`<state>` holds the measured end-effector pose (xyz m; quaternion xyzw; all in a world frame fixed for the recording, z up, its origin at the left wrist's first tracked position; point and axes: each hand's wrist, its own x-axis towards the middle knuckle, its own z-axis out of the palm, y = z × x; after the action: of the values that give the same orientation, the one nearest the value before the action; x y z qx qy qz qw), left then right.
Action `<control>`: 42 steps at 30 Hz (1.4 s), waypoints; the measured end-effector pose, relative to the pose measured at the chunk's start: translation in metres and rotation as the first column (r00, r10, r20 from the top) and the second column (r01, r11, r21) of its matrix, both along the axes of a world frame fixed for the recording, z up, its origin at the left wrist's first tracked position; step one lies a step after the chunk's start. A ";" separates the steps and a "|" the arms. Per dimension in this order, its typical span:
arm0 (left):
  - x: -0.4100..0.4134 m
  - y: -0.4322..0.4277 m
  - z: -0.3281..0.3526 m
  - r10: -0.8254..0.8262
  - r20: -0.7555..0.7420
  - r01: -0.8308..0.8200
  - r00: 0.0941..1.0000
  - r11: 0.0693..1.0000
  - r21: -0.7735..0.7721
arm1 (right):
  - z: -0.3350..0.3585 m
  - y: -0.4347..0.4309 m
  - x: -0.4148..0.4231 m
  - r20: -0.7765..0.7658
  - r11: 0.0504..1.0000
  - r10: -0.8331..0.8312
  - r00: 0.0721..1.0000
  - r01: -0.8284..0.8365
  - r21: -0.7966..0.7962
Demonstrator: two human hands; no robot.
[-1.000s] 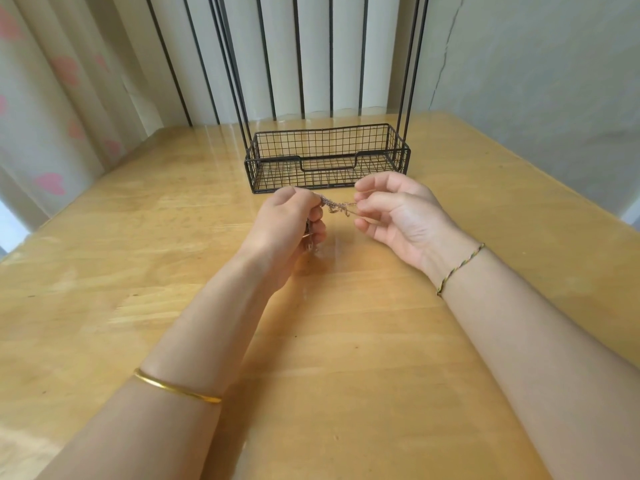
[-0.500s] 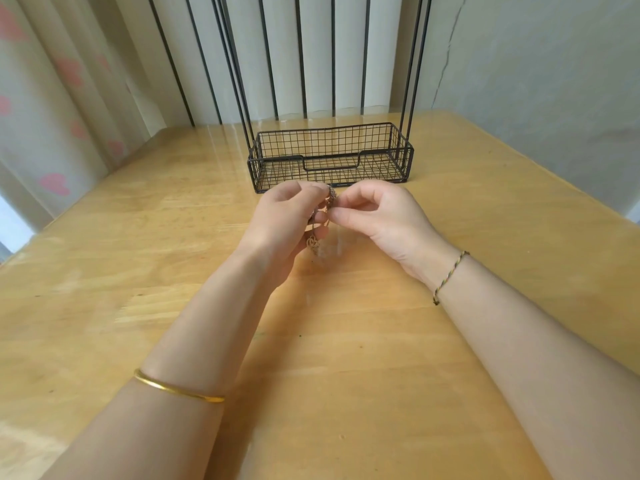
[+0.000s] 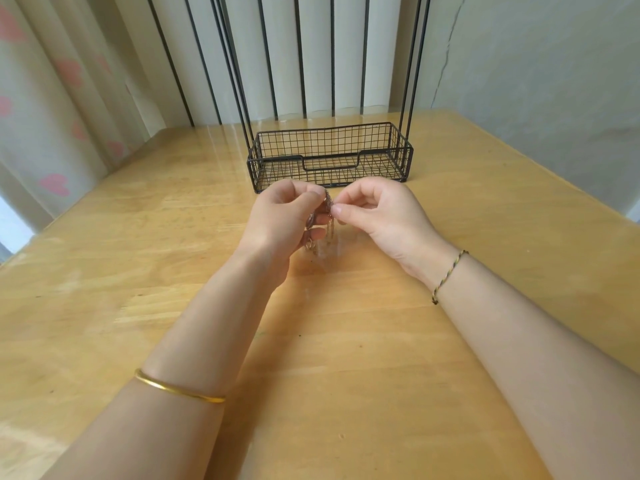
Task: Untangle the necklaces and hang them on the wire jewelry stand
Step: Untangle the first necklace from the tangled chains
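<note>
Your right hand (image 3: pixel 381 216) has slid in toward your left hand (image 3: pixel 284 220) since a second ago. The bit of chain that ran level between them is gone, and the necklaces (image 3: pixel 328 204) are now bunched up right where your fingertips meet. Compared with half a second back it's pretty much the same pose.

Both hands are curled and pinching that tangle. Your left thumb and forefinger have it from the left, and your right thumb and forefinger nip it from the right, so the two hands are almost touching. A few loose strands and what looks like a small pendant dangle under your left fingers. I honestly can't tell if the lowest loop reaches the table (image 3: pixel 138 271) or just hangs over it, because it's too fine and blurry.

All of that sits in the middle of the frame, just below the front of the stand (image 3: pixel 403 155). The stand is black wire, with its basket in the upper middle and thin uprights running out of the top of the frame.

You've got a gold bangle (image 3: pixel 180 388) on your left forearm at lower left and a braided bracelet (image 3: pixel 448 277) on your right wrist. A curtain (image 3: pixel 52 116) with pink hearts is at upper left, blinds (image 3: pixel 311 46) are behind the stand, and a cracked wall (image 3: pixel 536 64) is at upper right.
</note>
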<state>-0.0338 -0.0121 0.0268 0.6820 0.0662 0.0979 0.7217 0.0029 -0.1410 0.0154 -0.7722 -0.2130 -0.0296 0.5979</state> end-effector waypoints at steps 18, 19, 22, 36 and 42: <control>0.000 0.001 0.002 0.067 -0.102 -0.073 0.993 0.995 -0.061 | 0.004 -0.006 0.007 -0.349 0.918 0.064 0.935 0.082 0.388; 0.000 0.000 0.002 0.072 -0.101 -0.077 0.992 0.996 -0.044 | 0.004 -0.005 0.007 -0.369 0.903 0.079 0.926 0.091 0.421; 0.001 -0.002 0.002 0.070 -0.106 -0.073 0.992 0.997 -0.021 | 0.004 -0.003 0.007 -0.403 0.856 0.113 0.908 0.117 0.503; 0.000 -0.005 0.000 0.098 -0.086 -0.095 0.991 0.995 0.041 | 0.008 -0.010 0.009 -0.385 0.791 0.106 0.917 0.157 0.591; 0.001 0.003 0.000 0.029 -0.079 -0.030 0.996 1.000 -0.003 | 0.007 -0.012 0.010 -0.324 0.807 0.093 0.941 0.120 0.578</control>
<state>-0.0326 -0.0093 0.0273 0.6826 0.1049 0.0814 0.7186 0.0130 -0.1534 0.0228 -0.5430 -0.0821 0.0340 0.8350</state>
